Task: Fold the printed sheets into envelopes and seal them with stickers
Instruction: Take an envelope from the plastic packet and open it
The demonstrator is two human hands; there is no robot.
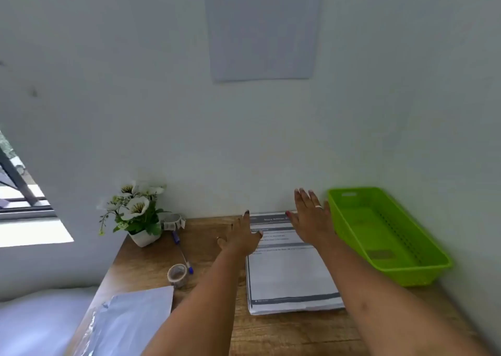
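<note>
Lower centre: both my hands, left (241,236) and right (309,220), flat-fingered over the sheets (290,277); thin, limp paper, best lifted by a corner.

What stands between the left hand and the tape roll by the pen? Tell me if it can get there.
Probably yes. The left hand is open at the left edge of the printed sheets; only bare desk and the pen lie between it and the tape roll.
</note>
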